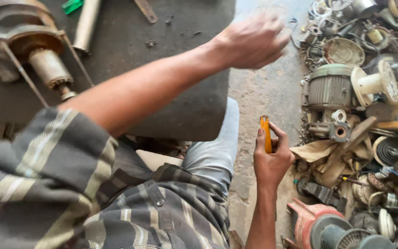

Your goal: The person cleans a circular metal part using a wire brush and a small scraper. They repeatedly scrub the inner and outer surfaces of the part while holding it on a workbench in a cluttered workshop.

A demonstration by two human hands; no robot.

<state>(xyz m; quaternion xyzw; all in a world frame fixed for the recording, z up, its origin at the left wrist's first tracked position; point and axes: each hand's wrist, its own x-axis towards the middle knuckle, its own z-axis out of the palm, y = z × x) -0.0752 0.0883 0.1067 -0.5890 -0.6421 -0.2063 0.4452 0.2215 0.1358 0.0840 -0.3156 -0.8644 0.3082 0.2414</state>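
Two hands work apart: your right hand (272, 159) grips an orange tool (266, 133) upright over the floor (259, 92) beside the motor scrap (332, 87), your left hand (252, 41), blurred, reaches out empty and loosely open, and could catch sharp parts.

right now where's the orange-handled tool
In the head view the orange-handled tool stands upright in the right hand, low and right of centre over the concrete floor, just left of the pile of motor parts.
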